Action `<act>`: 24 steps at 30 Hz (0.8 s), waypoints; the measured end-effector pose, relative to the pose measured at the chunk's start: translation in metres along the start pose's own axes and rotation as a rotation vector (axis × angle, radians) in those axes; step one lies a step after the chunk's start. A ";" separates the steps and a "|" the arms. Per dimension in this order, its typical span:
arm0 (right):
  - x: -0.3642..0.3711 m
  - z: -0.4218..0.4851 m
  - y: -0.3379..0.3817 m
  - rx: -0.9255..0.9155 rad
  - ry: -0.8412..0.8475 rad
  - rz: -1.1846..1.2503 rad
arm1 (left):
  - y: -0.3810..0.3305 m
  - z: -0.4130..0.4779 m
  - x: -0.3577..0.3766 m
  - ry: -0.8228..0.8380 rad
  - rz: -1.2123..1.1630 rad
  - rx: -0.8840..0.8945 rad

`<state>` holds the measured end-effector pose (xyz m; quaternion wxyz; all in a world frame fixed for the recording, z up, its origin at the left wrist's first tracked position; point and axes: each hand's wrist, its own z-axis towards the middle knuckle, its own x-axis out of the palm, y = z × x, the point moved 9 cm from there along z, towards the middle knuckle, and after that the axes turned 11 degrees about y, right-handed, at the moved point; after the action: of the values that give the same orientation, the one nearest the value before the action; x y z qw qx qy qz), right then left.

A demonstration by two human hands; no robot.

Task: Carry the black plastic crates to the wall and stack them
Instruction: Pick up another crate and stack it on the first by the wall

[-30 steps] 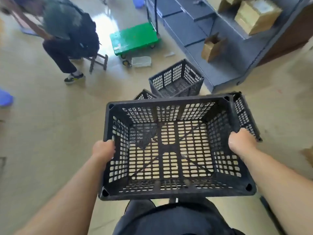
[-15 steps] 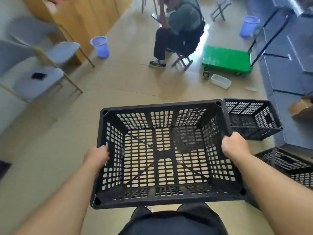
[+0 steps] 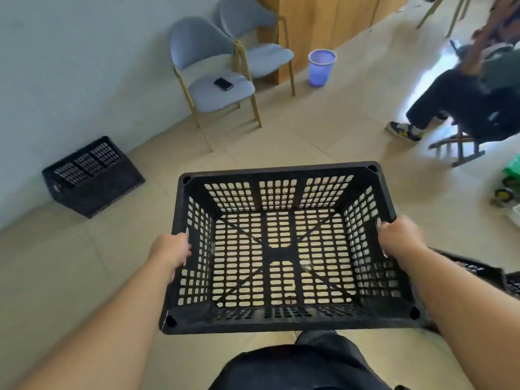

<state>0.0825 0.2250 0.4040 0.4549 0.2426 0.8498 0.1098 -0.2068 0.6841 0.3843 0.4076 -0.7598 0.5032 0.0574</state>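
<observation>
I carry an empty black perforated plastic crate [image 3: 281, 249] in front of my waist, open side up. My left hand [image 3: 171, 251] grips its left side wall and my right hand [image 3: 399, 237] grips its right side wall, fingers curled into the handle slots. Another black crate [image 3: 92, 178] sits on the floor against the pale wall [image 3: 70, 66] at the left. A further black crate [image 3: 478, 271] shows partly behind my right forearm at the right edge.
Two grey-blue chairs [image 3: 219, 80] stand along the wall, a dark phone [image 3: 223, 83] on the nearer seat. A purple bin [image 3: 320, 67] stands by a wooden cabinet [image 3: 323, 18]. A seated person [image 3: 472, 102] on a stool is at the right. Beige tiled floor [image 3: 309, 136] lies ahead.
The view has swung left with the crate still in both hands: the shelves, green cart and floor crates have left the frame, and the wall, the chairs and the crate beside the wall have come in.
</observation>
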 end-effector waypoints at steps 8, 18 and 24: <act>0.046 0.059 0.186 -0.246 0.143 -0.211 | 0.029 0.019 -0.063 -0.176 -0.154 -0.174; 0.179 0.026 0.392 -0.529 0.295 -0.382 | 0.106 0.040 -0.184 -0.341 -0.396 -0.298; 0.270 -0.014 0.495 -0.585 0.318 -0.420 | 0.143 0.091 -0.272 -0.345 -0.489 -0.332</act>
<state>0.0993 0.7888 0.4193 0.3801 -0.0964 0.8736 0.2882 -0.4263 0.9183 0.3789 0.3590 -0.8932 0.2134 0.1669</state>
